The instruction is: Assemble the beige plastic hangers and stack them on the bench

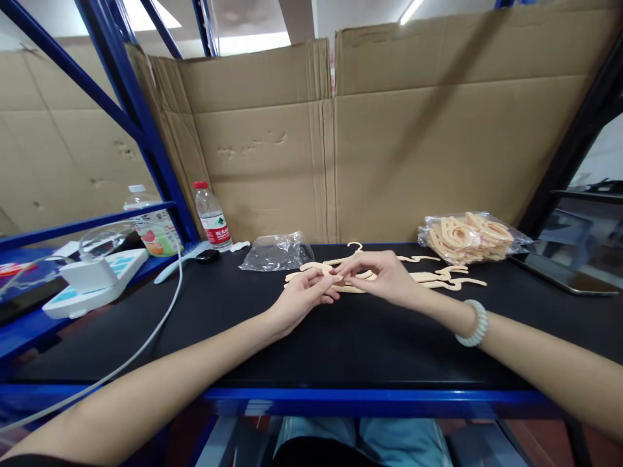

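Both hands meet over the middle of the black tabletop. My left hand (304, 298) is closed with its fingers pinched on a cream plastic hanger part (316, 266). From the right, my right hand (384, 275) pinches the same piece close to the left fingertips; the fingers cover much of it. Several cream hangers (438, 279) lie flat under and beside the hands, their arms reaching out to the right. Behind the hands, one hook (355, 246) points away from me. A pale coiled band (473, 323) circles my right wrist.
A clear bag of cream hanger parts (467, 237) lies at the back right, near a dark flat device (567, 274). Crumpled clear plastic (277, 251) and a red-capped bottle (213, 217) stand back left. A white cable (165, 314) crosses from a power strip (97, 285). Cardboard (413, 149) walls the back.
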`<act>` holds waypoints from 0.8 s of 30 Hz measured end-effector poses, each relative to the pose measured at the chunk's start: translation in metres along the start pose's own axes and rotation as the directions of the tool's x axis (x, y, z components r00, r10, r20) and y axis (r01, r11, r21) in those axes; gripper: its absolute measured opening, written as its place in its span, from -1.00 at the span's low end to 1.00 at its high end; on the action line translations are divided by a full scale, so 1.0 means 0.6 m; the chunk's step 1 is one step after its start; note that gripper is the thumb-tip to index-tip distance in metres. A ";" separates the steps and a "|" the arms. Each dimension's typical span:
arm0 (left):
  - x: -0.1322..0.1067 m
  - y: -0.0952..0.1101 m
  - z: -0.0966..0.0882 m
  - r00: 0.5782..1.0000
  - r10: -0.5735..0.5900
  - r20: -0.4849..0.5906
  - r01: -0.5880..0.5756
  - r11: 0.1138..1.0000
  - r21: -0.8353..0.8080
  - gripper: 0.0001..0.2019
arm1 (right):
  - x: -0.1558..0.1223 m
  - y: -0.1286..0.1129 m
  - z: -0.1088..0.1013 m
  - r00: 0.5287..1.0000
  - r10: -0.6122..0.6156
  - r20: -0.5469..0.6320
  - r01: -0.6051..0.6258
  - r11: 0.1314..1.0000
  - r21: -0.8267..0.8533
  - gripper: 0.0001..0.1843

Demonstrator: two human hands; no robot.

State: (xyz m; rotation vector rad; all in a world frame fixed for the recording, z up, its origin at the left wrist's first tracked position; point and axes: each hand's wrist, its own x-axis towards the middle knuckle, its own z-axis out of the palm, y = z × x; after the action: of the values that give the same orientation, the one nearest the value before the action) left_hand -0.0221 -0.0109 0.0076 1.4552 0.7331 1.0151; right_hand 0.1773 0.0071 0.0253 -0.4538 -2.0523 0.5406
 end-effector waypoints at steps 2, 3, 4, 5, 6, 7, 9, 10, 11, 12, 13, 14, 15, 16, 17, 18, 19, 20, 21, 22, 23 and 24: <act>0.000 0.001 -0.003 0.999 -0.022 -0.033 0.021 0.999 -0.042 -0.71 | -0.003 -0.001 0.010 0.993 -0.080 0.088 0.086 0.994 -0.069 -0.88; 0.000 0.000 -0.005 0.999 -0.033 -0.042 0.031 0.998 -0.050 -0.71 | -0.002 0.000 0.008 0.987 -0.097 0.126 0.108 0.990 -0.086 -0.86; 0.001 -0.001 -0.006 0.998 -0.040 -0.050 0.037 0.998 -0.056 -0.71 | 0.000 0.003 0.002 0.985 -0.093 0.147 0.107 0.990 -0.094 -0.84; 0.001 -0.002 -0.007 0.997 -0.044 -0.062 0.040 0.997 -0.063 -0.70 | 0.004 0.010 -0.008 0.987 -0.065 0.149 0.081 0.991 -0.106 -0.82; 0.002 -0.004 -0.007 0.996 -0.045 -0.076 0.039 0.997 -0.072 -0.69 | 0.008 0.019 -0.022 0.991 -0.021 0.128 0.038 0.991 -0.130 -0.82; 0.003 -0.005 -0.007 0.995 -0.043 -0.089 0.036 0.996 -0.081 -0.68 | 0.012 0.032 -0.040 0.997 0.033 0.073 -0.021 0.987 -0.161 -0.83; 0.005 -0.007 -0.007 0.994 -0.049 -0.095 0.040 0.995 -0.092 -0.66 | 0.015 0.067 -0.080 0.990 0.137 -0.037 -0.142 0.947 -0.287 -0.87; 0.005 -0.007 -0.007 0.995 -0.058 -0.087 0.050 0.995 -0.088 -0.66 | 0.014 0.088 -0.101 0.979 0.190 -0.073 -0.204 0.898 -0.389 -0.87; 0.005 -0.008 -0.006 0.995 -0.067 -0.074 0.061 0.995 -0.080 -0.66 | 0.010 0.108 -0.119 0.965 0.244 -0.096 -0.259 0.832 -0.491 -0.86; 0.005 -0.008 -0.006 0.995 -0.077 -0.063 0.072 0.995 -0.072 -0.66 | 0.004 0.127 -0.135 0.950 0.298 -0.095 -0.299 0.773 -0.559 -0.84; 0.004 -0.008 -0.005 0.995 -0.086 -0.055 0.082 0.994 -0.065 -0.67 | -0.003 0.144 -0.147 0.936 0.340 -0.087 -0.321 0.730 -0.604 -0.82; 0.004 -0.009 -0.005 0.994 -0.092 -0.055 0.088 0.994 -0.062 -0.67 | -0.010 0.158 -0.154 0.925 0.375 -0.063 -0.328 0.704 -0.630 -0.82; 0.004 -0.009 -0.005 0.994 -0.091 -0.061 0.087 0.994 -0.059 -0.67 | -0.017 0.169 -0.158 0.913 0.406 -0.033 -0.331 0.692 -0.641 -0.83; 0.003 -0.009 -0.006 0.994 -0.084 -0.070 0.080 0.995 -0.056 -0.67 | -0.022 0.178 -0.159 0.904 0.428 -0.010 -0.333 0.687 -0.646 -0.85; 0.003 -0.008 -0.007 0.994 -0.075 -0.078 0.071 0.996 -0.049 -0.67 | -0.026 0.184 -0.158 0.896 0.445 0.006 -0.336 0.686 -0.645 -0.88; 0.004 -0.007 -0.009 0.994 -0.064 -0.085 0.060 0.997 -0.040 -0.67 | -0.027 0.187 -0.155 0.890 0.455 0.010 -0.343 0.685 -0.643 -0.90; 0.004 -0.006 -0.012 0.995 -0.048 -0.088 0.045 0.998 -0.033 -0.68 | -0.026 0.189 -0.152 0.888 0.460 0.005 -0.351 0.683 -0.640 -0.91; 0.005 -0.004 -0.015 0.996 -0.030 -0.087 0.028 0.999 -0.029 -0.69 | -0.024 0.189 -0.150 0.887 0.463 -0.006 -0.359 0.681 -0.638 -0.92; 0.006 -0.001 -0.019 0.996 -0.014 -0.086 0.012 0.999 -0.030 -0.70 | -0.021 0.187 -0.149 0.887 0.462 -0.015 -0.366 0.683 -0.632 -0.93; 0.007 0.002 -0.023 0.996 0.002 -0.091 -0.006 0.999 -0.034 -0.70 | -0.018 0.183 -0.149 0.891 0.453 -0.026 -0.369 0.691 -0.622 -0.93; 0.008 0.005 -0.027 0.995 0.016 -0.102 -0.020 0.999 -0.040 -0.71 | -0.014 0.178 -0.151 0.899 0.436 -0.042 -0.369 0.701 -0.610 -0.93; 0.009 0.009 -0.030 0.993 0.023 -0.117 -0.029 0.999 -0.046 -0.71 | -0.010 0.171 -0.154 0.910 0.409 -0.066 -0.364 0.714 -0.599 -0.92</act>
State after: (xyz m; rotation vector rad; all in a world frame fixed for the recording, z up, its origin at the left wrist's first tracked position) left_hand -0.0366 0.0011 0.0132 1.3767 0.7706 1.1379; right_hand 0.2707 0.1076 0.0088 -1.2893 -2.1821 0.1165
